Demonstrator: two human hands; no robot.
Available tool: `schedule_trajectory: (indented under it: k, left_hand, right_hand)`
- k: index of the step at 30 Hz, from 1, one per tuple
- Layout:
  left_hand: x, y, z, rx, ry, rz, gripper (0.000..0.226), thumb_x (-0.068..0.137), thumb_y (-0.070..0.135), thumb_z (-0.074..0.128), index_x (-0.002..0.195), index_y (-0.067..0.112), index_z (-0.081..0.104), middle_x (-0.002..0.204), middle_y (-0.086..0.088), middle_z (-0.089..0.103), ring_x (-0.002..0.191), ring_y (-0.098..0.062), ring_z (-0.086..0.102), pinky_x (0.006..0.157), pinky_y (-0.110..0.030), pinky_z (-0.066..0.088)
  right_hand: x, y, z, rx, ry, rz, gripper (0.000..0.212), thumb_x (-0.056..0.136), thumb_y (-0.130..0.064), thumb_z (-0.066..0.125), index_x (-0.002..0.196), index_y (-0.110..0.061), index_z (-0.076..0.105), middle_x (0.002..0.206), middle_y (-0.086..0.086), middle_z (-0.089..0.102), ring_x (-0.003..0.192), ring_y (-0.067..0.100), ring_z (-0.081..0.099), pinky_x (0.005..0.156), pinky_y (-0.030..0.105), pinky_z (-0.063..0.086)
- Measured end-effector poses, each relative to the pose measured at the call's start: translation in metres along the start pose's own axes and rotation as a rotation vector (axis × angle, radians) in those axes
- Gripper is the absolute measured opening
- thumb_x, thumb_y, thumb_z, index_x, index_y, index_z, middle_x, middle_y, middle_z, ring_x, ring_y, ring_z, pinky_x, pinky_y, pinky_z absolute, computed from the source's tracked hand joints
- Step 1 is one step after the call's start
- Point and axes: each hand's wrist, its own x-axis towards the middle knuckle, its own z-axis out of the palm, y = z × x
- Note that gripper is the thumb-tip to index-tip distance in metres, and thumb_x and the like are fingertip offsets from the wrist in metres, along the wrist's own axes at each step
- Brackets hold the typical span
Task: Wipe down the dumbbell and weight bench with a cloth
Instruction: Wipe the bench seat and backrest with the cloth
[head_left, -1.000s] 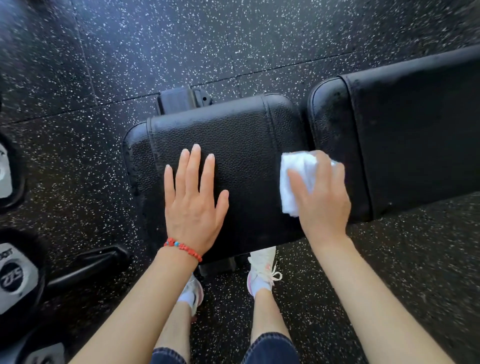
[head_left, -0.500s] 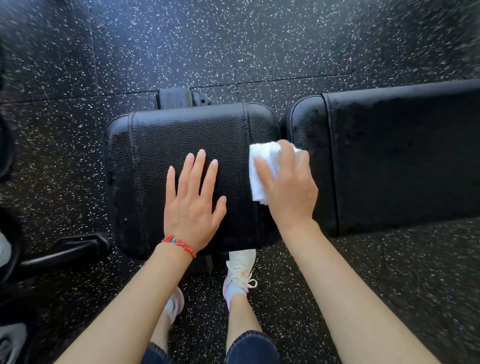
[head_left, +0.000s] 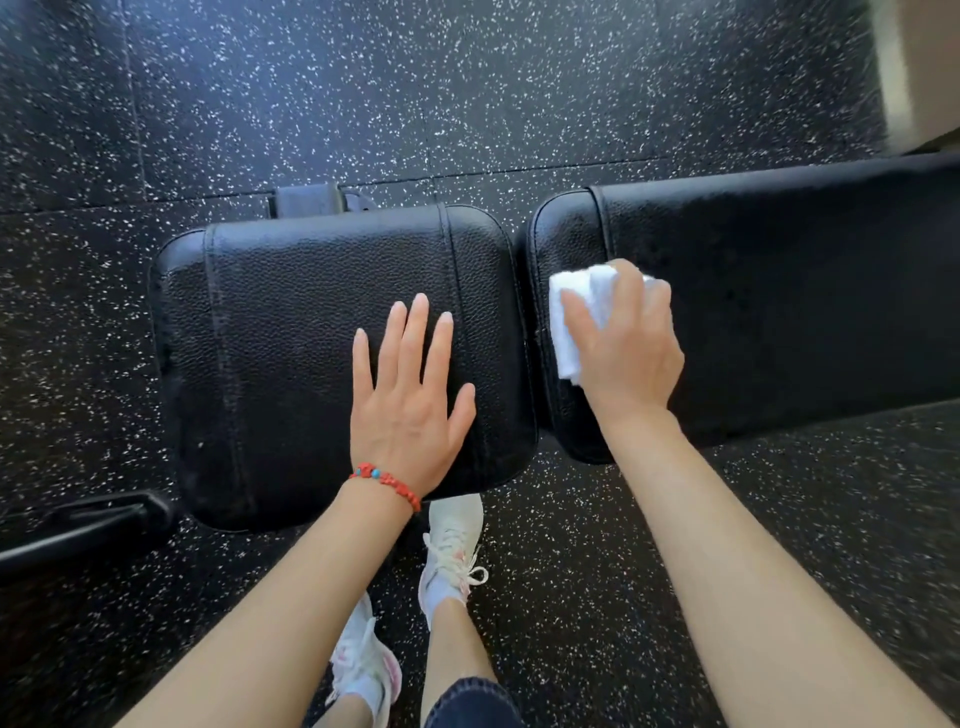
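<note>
Back pad right of my right hand is bare, clear run that way. To its left: narrow gap, then seat pad with my left hand flat on its right part. Seat's left part open. Black bar on floor lower left.

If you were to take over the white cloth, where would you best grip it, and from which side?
Grip the cloth at its exposed left edge, coming from the left over the pad gap. The right hand presses flat on the rest, pinning it to the long pad.
</note>
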Motion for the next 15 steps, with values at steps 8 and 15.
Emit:
schedule_trajectory:
  k: [8, 15]
  left_hand:
    - [0.000, -0.002, 0.003, -0.016, 0.020, 0.012, 0.059, 0.090, 0.037, 0.038, 0.139, 0.005, 0.038, 0.148, -0.018, 0.034, 0.137, -0.034, 0.028, 0.112, -0.053, 0.014]
    - [0.000, 0.000, 0.003, -0.002, 0.017, 0.015, 0.059, 0.090, 0.037, 0.038, 0.140, 0.004, 0.037, 0.148, -0.019, 0.033, 0.137, -0.034, 0.027, 0.112, -0.055, 0.015]
  right_hand:
    - [-0.010, 0.002, -0.002, -0.057, 0.065, 0.024, 0.059, 0.086, -0.054, 0.041, 0.126, -0.012, 0.051, 0.109, 0.018, 0.053, 0.094, 0.032, 0.055, 0.063, 0.039, 0.046]
    - [-0.051, 0.020, -0.013, -0.051, 0.061, -0.020, 0.051, 0.082, -0.044, 0.052, 0.111, -0.003, 0.061, 0.089, 0.023, 0.056, 0.074, 0.037, 0.059, 0.049, 0.036, 0.047]
